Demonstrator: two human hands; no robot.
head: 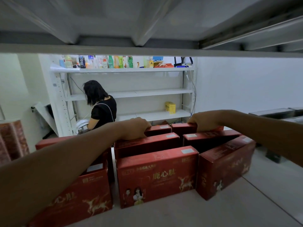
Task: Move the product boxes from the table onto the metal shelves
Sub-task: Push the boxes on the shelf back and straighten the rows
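Several red product boxes with gold deer print stand upright in rows on a grey metal shelf (229, 208), seen from inside the shelf bay. The nearest middle box (157, 176) faces me, and a box (224, 166) to its right stands turned at an angle. My left hand (136, 127) reaches over the rows and curls over the top edge of a rear box (158, 129). My right hand (205, 120) grips the top edge of another rear box (183, 126) beside it. Both forearms stretch across the front boxes.
The underside of the shelf above (147, 22) hangs low overhead. Across the aisle stands a white shelving unit (147, 93) with bottles on top and a yellow box (170, 107). A person in black (101, 108) bends in front of it. More red packs (13, 140) sit at far left.
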